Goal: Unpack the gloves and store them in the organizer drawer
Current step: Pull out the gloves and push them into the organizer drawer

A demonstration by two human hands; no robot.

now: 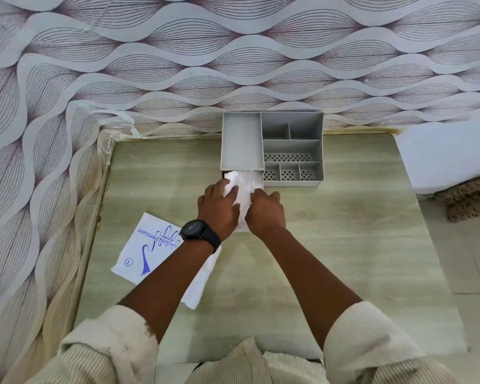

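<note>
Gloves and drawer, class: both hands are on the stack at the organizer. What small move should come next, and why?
Probably push the gloves further into the drawer. The left hand and right hand press on the stack, whose far end lies in the open drawer under the grey organizer, while the near end still sticks out toward the person.

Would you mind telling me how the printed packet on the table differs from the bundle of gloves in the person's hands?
The packet lies flat on the table, untouched; the gloves are held by both the left hand and right hand at the drawer. The packet bears blue print; the gloves look plain and translucent white. The packet is smooth; the gloves are crumpled. Both are thin and pale.
</note>
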